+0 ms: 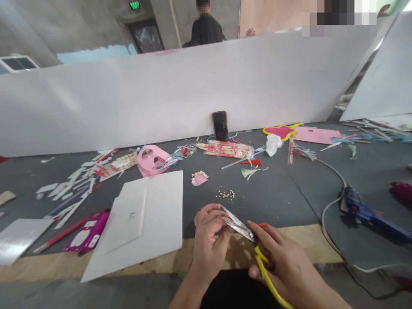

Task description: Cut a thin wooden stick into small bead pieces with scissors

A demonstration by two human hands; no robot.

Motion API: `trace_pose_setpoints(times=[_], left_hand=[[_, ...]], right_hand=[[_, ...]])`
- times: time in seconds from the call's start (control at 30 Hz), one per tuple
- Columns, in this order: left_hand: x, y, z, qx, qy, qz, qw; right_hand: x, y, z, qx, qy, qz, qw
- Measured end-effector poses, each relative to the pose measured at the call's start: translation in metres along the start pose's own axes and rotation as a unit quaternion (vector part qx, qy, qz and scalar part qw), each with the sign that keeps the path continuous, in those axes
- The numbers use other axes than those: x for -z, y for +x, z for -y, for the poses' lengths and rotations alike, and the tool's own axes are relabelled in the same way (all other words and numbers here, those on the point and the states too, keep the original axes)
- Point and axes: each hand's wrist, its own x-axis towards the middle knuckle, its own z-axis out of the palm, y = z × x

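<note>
My right hand [285, 257] is closed round the yellow handles of a pair of scissors [240, 228], whose blades are parted and point left toward my other hand. The fingers of my left hand [210, 240] are pinched together by the blade tips; whatever they hold is too small or hidden to make out. Just beyond the blades lies a scatter of small pale beads or pellets [225, 194] on the dark table. A little farther back sits a pink piece [200, 179] edged with similar pale bits.
White sheets [161, 214] and a purple packet [88, 231] lie at left. A blue glue gun [370, 214] with a cable is at right. Bundled sticks [225, 149], pink cutouts [152, 159] and a phone [220, 125] stand or lie before a white partition [161, 94]. A person [207, 30] is beyond.
</note>
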Motion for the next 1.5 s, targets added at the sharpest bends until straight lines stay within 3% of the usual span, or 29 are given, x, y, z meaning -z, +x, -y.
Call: trace_pose_setpoints(times=[0.4, 0.8, 1.03, 1.27, 1.5], left_hand=[[0.009, 0.006, -0.004, 0.030, -0.097, 0.086, 0.991], [0.002, 0.003, -0.010, 0.044, -0.040, 0.038, 0.998], [-0.002, -0.004, -0.005, -0.006, 0.026, -0.023, 0.999], [0.002, -0.003, -0.008, -0.050, 0.047, -0.011, 0.998], [0.005, 0.001, -0.012, -0.014, 0.024, 0.039, 0.999]], right_hand=[[0.001, 0.002, -0.004, 0.044, -0.019, -0.001, 0.999], [-0.002, 0.001, -0.003, 0.025, 0.018, 0.016, 0.999], [-0.003, 0.000, -0.003, 0.006, 0.014, 0.028, 0.999], [0.000, 0.002, 0.002, -0.002, 0.011, 0.039, 0.999], [-0.002, 0.001, 0.000, 0.019, -0.021, 0.008, 1.000]])
